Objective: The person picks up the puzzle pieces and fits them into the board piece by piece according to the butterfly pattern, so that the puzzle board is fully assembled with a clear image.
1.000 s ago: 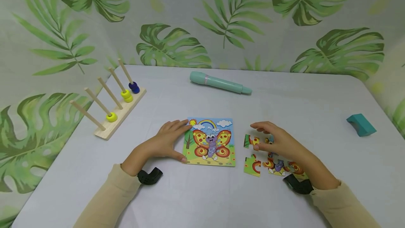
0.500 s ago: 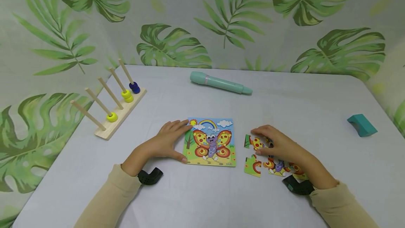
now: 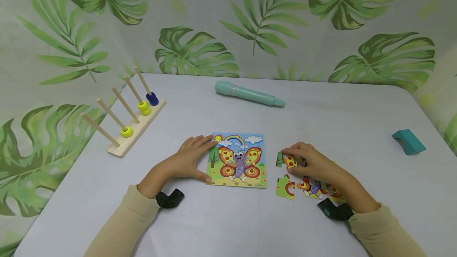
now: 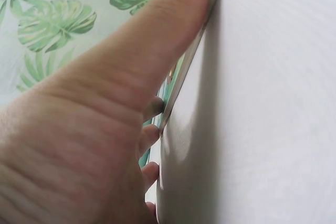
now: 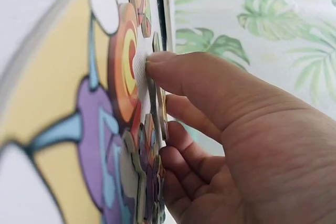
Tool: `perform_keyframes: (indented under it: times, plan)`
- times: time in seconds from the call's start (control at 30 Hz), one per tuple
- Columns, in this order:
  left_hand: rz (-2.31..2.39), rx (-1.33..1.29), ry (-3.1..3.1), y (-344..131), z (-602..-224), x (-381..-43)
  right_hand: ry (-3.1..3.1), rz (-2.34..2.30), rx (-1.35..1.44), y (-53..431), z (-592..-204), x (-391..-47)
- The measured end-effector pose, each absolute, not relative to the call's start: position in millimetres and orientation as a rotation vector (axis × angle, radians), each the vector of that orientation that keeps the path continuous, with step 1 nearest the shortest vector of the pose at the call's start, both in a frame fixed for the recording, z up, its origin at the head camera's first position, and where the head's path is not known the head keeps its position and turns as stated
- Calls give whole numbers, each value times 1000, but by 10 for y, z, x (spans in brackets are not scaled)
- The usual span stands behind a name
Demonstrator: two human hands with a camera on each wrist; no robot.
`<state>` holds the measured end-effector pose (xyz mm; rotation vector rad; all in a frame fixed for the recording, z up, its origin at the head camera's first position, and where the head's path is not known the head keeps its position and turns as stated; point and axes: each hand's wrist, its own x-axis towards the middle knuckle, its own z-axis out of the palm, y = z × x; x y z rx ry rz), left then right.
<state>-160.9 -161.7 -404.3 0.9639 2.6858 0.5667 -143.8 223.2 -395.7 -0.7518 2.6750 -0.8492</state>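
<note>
In the head view, a square butterfly picture board (image 3: 237, 161) lies flat on the table. My left hand (image 3: 185, 160) spans its left side, index fingertip at the upper left corner and thumb at the lower left. In the left wrist view the thumb (image 4: 152, 35) lies along the board's edge, fingers spread. Right of the board, my right hand (image 3: 315, 163) pinches a puzzle piece (image 3: 290, 162) with red-and-yellow wing print between thumb and index finger. A green-and-red piece (image 3: 285, 187) lies just below it. More pieces (image 3: 314, 188) lie under the hand, partly hidden.
A wooden peg stand (image 3: 137, 130) with yellow and blue rings stands at the left. A mint-green microphone-shaped thing (image 3: 250, 93) lies at the back. At the far right is a teal arched block (image 3: 408, 142). Both wrists wear black cameras.
My right hand has come down onto the wing piece, and its index finger and thumb have drawn closer together at its edges. The left hand and the board have stayed in place.
</note>
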Motion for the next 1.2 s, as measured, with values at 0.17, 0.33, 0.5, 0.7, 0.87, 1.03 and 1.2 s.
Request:
perform_keyframes:
  times: [0.17, 0.33, 0.5, 0.7, 0.87, 1.03, 1.2]
  plan:
    - [576, 961, 2686, -1615, -4047, -1609, 2680, -890, -723, 2228, -3943, -1436]
    - [584, 959, 2682, -1611, -4060, -1611, 2700, -979, -774, 2152, -3838, -1411]
    - [580, 966, 2684, -1610, -4067, -1614, 2675, -1118, -912, 1907, -3655, -1371]
    - [593, 969, 2681, -1617, -4064, -1617, 2584, -1250, -1115, 1424, -3528, -1354]
    - [581, 977, 2687, -1623, -4077, -1632, 2553, -1217, -1193, 1043, -3580, -1380]
    - [588, 981, 2683, -1624, -4080, -1632, 2577, -1112, -1133, 804, -3776, -1450]
    - [591, 969, 2677, -1626, -4073, -1624, 2608, -1042, -1068, 709, -3958, -1532]
